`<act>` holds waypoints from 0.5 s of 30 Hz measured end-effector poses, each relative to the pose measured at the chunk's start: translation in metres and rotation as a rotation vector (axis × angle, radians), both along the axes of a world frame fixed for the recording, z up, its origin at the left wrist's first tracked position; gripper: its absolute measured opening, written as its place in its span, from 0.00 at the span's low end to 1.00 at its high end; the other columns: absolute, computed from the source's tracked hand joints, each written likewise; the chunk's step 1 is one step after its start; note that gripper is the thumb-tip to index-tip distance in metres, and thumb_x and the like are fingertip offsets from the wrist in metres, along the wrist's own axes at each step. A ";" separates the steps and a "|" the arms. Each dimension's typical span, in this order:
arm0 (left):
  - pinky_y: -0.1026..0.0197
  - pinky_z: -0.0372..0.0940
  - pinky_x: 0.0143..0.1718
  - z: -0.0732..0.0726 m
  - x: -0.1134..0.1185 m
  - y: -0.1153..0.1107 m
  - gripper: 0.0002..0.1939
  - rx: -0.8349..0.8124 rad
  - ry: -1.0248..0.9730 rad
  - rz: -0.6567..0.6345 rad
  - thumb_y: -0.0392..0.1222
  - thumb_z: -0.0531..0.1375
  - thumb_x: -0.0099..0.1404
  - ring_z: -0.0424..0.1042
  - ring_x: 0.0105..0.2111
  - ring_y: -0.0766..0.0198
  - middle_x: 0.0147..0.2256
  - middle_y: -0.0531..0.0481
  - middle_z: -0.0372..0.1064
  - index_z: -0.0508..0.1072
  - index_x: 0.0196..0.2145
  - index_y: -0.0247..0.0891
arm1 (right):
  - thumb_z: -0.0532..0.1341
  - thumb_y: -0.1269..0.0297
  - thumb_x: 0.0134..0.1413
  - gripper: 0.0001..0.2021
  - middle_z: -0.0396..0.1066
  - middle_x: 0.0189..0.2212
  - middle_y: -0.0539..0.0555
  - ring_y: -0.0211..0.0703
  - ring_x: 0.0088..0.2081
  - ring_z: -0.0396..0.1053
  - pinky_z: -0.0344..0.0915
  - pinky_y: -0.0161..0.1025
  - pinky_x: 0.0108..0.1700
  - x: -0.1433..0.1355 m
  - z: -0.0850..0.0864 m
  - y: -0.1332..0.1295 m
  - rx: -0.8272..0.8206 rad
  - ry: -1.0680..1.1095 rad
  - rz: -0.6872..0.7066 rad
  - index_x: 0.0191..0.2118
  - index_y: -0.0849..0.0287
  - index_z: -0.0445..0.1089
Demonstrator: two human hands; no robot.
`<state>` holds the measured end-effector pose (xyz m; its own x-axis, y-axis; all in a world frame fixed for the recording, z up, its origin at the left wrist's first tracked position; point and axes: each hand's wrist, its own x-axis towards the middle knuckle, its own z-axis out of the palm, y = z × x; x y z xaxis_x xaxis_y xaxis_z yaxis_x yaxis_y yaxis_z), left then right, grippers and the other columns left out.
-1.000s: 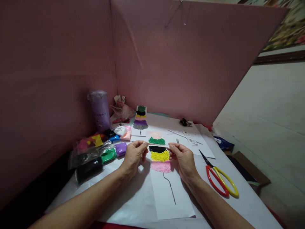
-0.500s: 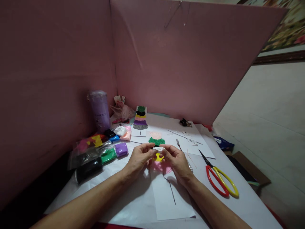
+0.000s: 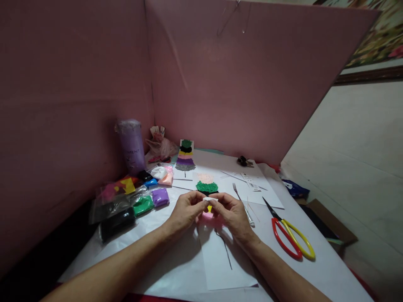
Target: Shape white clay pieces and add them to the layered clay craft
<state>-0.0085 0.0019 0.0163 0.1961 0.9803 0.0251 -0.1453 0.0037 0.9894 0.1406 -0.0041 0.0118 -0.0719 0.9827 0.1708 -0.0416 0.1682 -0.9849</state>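
While the left hand (image 3: 185,212) and right hand (image 3: 231,214) meet above the paper (image 3: 225,262), their fingers pinch white clay (image 3: 210,199)

fork (image 3: 247,212) right of sheet (image 3: 217,261) | scissors (image 3: 281,219) right of fork | tumbler (image 3: 131,147) behind packets (image 3: 143,205)

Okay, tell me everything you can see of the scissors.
The scissors lie on the white-covered table, right of the right hand, which isn't touching them. They have dark, pointed, metal-looking blades, seemingly closed and angled away to the left, and two long loop handles, one red, one yellow, possibly plastic-coated.
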 end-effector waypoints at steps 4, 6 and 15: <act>0.69 0.52 0.16 0.001 0.002 0.000 0.13 -0.033 -0.076 0.033 0.46 0.66 0.52 0.58 0.14 0.73 0.18 0.55 0.65 0.71 0.25 0.33 | 0.67 0.58 0.47 0.11 0.67 0.18 0.47 0.36 0.21 0.65 0.64 0.34 0.25 -0.001 0.003 -0.002 -0.014 0.041 -0.034 0.32 0.61 0.74; 0.69 0.52 0.14 0.002 0.002 0.000 0.13 -0.054 -0.112 0.059 0.45 0.66 0.51 0.58 0.14 0.73 0.18 0.55 0.65 0.70 0.24 0.33 | 0.67 0.59 0.46 0.10 0.66 0.17 0.46 0.36 0.20 0.63 0.65 0.34 0.24 0.000 0.004 -0.002 -0.031 0.089 -0.063 0.31 0.61 0.74; 0.70 0.56 0.13 0.001 -0.004 0.006 0.14 -0.124 -0.163 0.180 0.46 0.67 0.50 0.58 0.14 0.74 0.19 0.54 0.67 0.68 0.25 0.33 | 0.70 0.61 0.40 0.12 0.66 0.17 0.47 0.34 0.18 0.62 0.63 0.32 0.21 0.008 -0.004 0.009 -0.150 0.284 -0.221 0.31 0.63 0.74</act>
